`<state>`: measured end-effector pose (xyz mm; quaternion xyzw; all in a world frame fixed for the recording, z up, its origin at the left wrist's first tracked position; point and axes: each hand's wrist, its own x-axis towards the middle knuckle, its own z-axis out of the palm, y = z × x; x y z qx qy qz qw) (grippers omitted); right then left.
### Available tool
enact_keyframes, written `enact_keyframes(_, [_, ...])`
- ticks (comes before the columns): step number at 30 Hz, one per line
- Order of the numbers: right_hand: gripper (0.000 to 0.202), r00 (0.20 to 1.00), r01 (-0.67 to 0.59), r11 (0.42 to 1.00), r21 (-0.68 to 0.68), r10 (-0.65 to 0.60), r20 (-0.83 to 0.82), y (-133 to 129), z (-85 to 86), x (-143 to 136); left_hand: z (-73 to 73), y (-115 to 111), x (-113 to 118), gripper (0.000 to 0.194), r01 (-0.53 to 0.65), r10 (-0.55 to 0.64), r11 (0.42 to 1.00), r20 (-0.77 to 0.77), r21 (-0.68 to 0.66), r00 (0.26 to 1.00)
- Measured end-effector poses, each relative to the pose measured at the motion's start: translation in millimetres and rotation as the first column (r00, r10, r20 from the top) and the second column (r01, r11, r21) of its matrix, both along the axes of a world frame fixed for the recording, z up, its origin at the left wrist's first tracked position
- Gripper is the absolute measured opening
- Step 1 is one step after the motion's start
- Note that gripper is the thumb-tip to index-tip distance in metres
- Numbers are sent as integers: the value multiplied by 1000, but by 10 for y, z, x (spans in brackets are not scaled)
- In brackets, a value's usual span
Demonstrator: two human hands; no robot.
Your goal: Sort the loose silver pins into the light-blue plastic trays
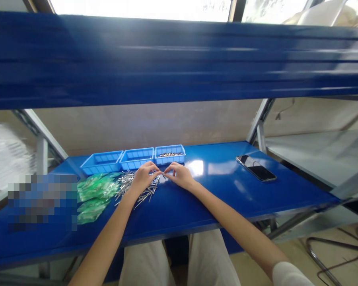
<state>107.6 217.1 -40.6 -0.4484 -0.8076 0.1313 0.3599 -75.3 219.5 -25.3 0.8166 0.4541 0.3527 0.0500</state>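
Left hand [144, 176]: a small thin piece [163, 175], too tiny to see well, is pinched in the fingers.
Right hand [181, 174]: the same piece is pinched here too, above the worktop [226, 186].
Pins [149, 191]: straight, shiny metal, heaped by the left hand.
Bags [92, 208]: crinkly green plastic, laid toward the left edge.
Trays [135, 163]: three blue boxes, lined up at the far edge.

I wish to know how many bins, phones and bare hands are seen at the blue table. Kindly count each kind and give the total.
Light blue bins: 3
Phone: 1
Bare hands (left hand, right hand): 2
Total: 6
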Motion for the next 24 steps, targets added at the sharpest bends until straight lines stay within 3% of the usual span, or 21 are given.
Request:
enact_keyframes(10, [19, 998, 38, 998, 41, -36, -51, -30, 78, 40, -13, 2, -6, 20, -1, 2, 1000, -28, 12, 1000])
enact_keyframes(19, [16, 999, -10, 1000, -8, 9, -31, 53, -59, 65, 26, -48, -4, 16, -2, 2, 1000, -31, -5, 1000])
enact_keyframes(24, [20, 999, 2, 1000, 8, -2, -54, 41, -36, 59, 20, -47, -1, 17, -5, 5, 1000, -27, 2, 1000])
